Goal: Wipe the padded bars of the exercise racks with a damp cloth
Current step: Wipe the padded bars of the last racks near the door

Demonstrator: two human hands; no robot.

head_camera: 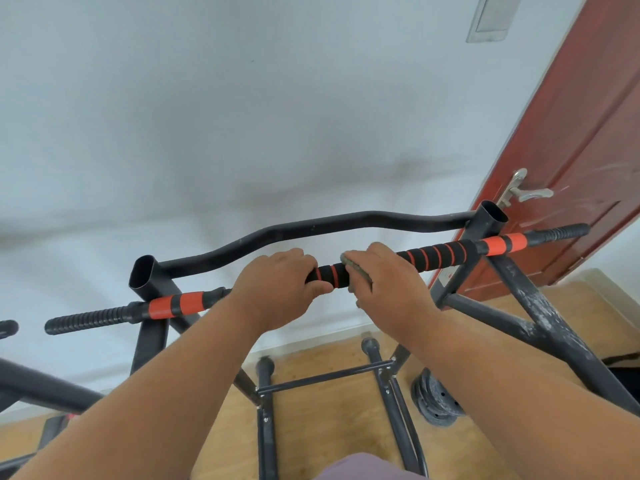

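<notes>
The padded bar (437, 255) of a black exercise rack runs across the middle of the view, black foam with orange stripes and orange bands near both uprights. My left hand (277, 285) is wrapped around the bar left of its centre. My right hand (384, 285) sits just to the right of it and presses a greyish cloth (356, 270) around the foam. Only a thin edge of the cloth shows between my fingers. A short stretch of striped foam (330, 273) shows between the two hands.
A bent black bar (311, 226) runs behind the padded one, between two open-topped uprights (143, 275). The white wall is close behind. A red-brown door (581, 168) with a metal handle stands at right. Rack legs and weight plates (436, 398) rest on the wooden floor below. Another rack's bars (45, 386) are at left.
</notes>
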